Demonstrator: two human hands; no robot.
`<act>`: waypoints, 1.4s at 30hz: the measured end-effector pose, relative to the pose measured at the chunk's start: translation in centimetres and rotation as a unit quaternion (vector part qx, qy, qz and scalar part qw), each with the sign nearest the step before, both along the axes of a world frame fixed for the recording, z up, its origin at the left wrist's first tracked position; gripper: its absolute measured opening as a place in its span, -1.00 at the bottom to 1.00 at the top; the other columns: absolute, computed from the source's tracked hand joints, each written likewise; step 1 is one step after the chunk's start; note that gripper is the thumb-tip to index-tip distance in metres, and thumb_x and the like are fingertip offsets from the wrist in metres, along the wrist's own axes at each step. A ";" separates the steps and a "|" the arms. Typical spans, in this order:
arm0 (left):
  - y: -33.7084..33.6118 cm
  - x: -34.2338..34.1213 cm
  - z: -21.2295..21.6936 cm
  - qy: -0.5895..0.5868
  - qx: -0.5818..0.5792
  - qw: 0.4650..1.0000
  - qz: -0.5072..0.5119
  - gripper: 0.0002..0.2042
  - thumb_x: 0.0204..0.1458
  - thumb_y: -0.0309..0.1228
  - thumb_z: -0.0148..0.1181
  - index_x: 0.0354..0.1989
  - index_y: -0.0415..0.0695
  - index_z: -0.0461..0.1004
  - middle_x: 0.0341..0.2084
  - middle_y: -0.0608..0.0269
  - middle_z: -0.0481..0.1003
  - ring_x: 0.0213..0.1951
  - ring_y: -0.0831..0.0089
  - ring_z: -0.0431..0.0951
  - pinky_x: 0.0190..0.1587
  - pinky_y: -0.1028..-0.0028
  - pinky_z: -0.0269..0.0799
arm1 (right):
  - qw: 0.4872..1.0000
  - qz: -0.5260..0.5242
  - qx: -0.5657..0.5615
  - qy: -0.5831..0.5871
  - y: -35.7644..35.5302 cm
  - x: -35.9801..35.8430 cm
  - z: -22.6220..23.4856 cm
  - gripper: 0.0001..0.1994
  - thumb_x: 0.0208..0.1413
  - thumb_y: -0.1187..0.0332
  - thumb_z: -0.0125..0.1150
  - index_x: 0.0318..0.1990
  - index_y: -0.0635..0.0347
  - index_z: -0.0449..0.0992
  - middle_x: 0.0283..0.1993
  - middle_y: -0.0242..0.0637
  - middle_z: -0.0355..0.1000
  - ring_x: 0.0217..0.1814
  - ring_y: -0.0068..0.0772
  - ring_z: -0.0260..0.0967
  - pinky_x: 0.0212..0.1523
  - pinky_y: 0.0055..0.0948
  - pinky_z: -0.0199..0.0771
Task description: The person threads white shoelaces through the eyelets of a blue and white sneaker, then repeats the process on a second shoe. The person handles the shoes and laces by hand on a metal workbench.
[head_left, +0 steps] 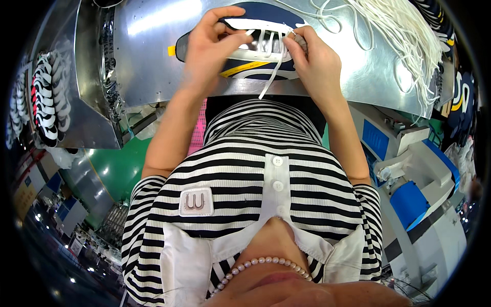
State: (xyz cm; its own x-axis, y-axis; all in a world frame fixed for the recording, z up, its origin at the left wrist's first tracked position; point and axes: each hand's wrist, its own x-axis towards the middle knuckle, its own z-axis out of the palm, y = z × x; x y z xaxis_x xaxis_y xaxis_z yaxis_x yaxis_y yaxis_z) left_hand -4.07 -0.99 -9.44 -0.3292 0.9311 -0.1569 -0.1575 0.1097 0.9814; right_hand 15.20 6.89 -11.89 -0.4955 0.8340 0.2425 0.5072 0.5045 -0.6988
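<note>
Navy-blue sports shoe with white lining and a yellow stripe (pixel 240 64) lies on its side on the brushed metal worktop (pixel 153 61), at the near edge, directly ahead of the person's torso. White flat shoelace (pixel 271 77) is threaded through the eyelets; one free end hangs down over the worktop's front edge.

Left hand (pixel 207 48): draped over the shoe's heel half, fingers curled round the collar, thumb and forefinger closing on the lace near the top eyelets. Gripping the shoe.

Right hand (pixel 314 59): at the toe-side of the eyelet row, fingertips pinched together on a lace loop. Closed on the lace.

Surroundings: a loose bundle of white laces (pixel 404 36) spread across the worktop's far right, a few strands curling toward the shoe. To the left, beyond the worktop's slanted side, a rack of black, white and red shoe parts (pixel 43 100). Lower right, a white machine with blue panels (pixel 409 169). Lower left, a green rounded drum (pixel 120 169). The person wears a black-and-white striped shirt (pixel 245 174) with white collar.
</note>
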 end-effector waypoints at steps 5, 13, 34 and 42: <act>-1.1 -3.1 0.6 -0.176 -0.006 0.981 -0.085 -0.62 0.07 -0.60 0.15 0.11 -0.26 0.39 -0.31 0.17 0.57 -0.17 0.50 0.55 -0.04 0.54 0.40 | 0.998 -0.017 -0.036 0.047 0.2 -0.2 0.0 -0.80 0.09 0.26 0.34 -0.26 0.16 0.52 -0.48 -0.33 0.50 -0.53 -0.32 0.43 -0.50 -0.43 0.39; -3.9 2.4 2.3 0.584 0.081 0.806 -0.046 -0.71 -0.03 -0.48 0.34 -0.10 -0.21 0.51 -0.13 0.08 0.52 -0.09 0.14 0.53 -0.01 0.33 0.43 | 0.999 0.003 0.011 -0.038 -3.9 0.5 0.6 -0.72 -0.05 0.20 0.44 -0.32 0.15 0.52 -0.40 -0.34 0.48 -0.49 -0.29 0.46 -0.52 -0.38 0.40; 0.7 0.2 2.7 0.583 0.106 0.805 0.027 -0.79 0.03 -0.38 0.30 -0.15 -0.10 0.57 -0.39 0.20 0.56 -0.39 0.17 0.55 -0.33 0.34 0.41 | 0.969 0.212 -0.117 0.042 -6.1 5.6 3.6 -0.87 0.03 0.45 0.33 -0.24 0.17 0.61 -0.27 -0.40 0.54 -0.45 -0.55 0.46 -0.44 -0.56 0.46; -0.7 3.1 6.2 0.566 0.196 0.800 -0.008 -0.78 -0.06 -0.54 0.33 -0.20 -0.13 0.58 -0.48 0.21 0.52 -0.47 0.28 0.51 -0.44 0.39 0.37 | 0.939 0.010 -0.270 0.213 -1.0 -1.2 3.8 -0.79 0.10 0.33 0.34 -0.21 0.30 0.63 -0.52 -0.43 0.45 -0.51 -0.69 0.25 -0.48 -0.59 0.27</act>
